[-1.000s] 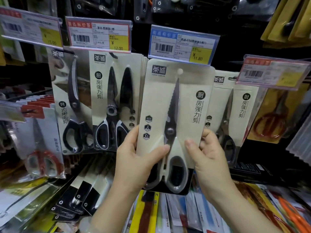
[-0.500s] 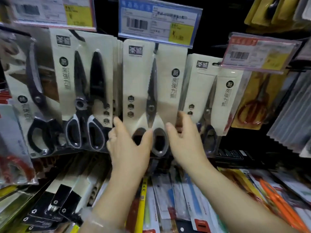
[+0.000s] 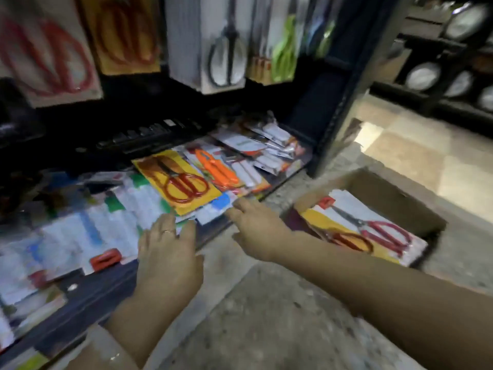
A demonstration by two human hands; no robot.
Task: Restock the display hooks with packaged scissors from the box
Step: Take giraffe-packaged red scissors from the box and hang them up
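A brown cardboard box (image 3: 394, 198) stands open on the floor at the lower right. Inside it lie packaged scissors with red handles (image 3: 373, 231) on white and yellow cards. My left hand (image 3: 168, 252) hovers palm down over the front edge of the bottom shelf, fingers apart and empty. My right hand (image 3: 256, 228) stretches toward the box, also empty, its fingers close to the shelf's edge. Packs of scissors hang from display hooks (image 3: 226, 49) above, blurred by motion.
The bottom shelf (image 3: 88, 297) holds several flat packs, among them a yellow card with red scissors (image 3: 181, 182) and an orange tool (image 3: 216, 166). A dark shelf upright (image 3: 344, 97) stands behind the box. Grey speckled floor (image 3: 266, 316) lies below my arms.
Both hands let go of the white-handled scissors pack, which stayed on its hook. My view dropped and swung right to the bottom shelf and the box; both hands came down empty.
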